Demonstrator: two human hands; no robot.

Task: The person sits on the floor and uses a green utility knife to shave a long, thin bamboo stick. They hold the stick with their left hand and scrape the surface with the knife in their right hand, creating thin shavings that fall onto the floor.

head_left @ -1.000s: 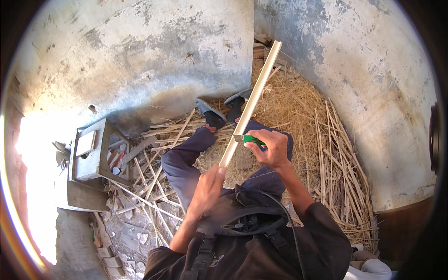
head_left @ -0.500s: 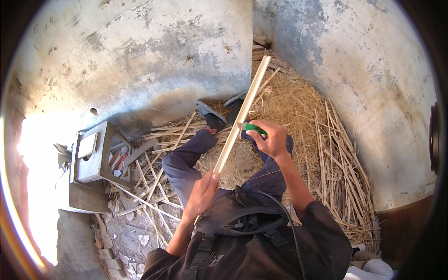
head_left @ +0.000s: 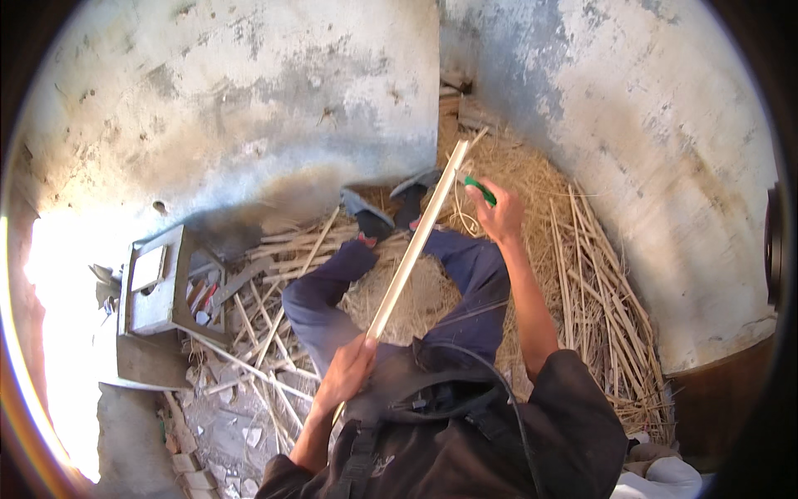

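Left hand (head_left: pixel 349 370): grips strip (head_left: pixel 413 249), near end | strip: slanting above legs (head_left: pixel 322 293) | right hand (head_left: pixel 502 218): clutching knife (head_left: pixel 484 191) — now slid near far tip, curl (head_left: pixel 475 226) beside | stroke — seemingly almost through

Up from the left fingers (head_left: pixel 365 343), the bamboo strip (head_left: pixel 413 251) looks smooth; in the right fingers (head_left: pixel 478 196), the knife handle (head_left: pixel 485 191) looks like plastic; below these, the trousers (head_left: pixel 470 270) are matt cloth; to their right, the shavings (head_left: pixel 536 187) look dry and rough; beyond the fingers, the wall (head_left: pixel 233 100) is matt, flaking.
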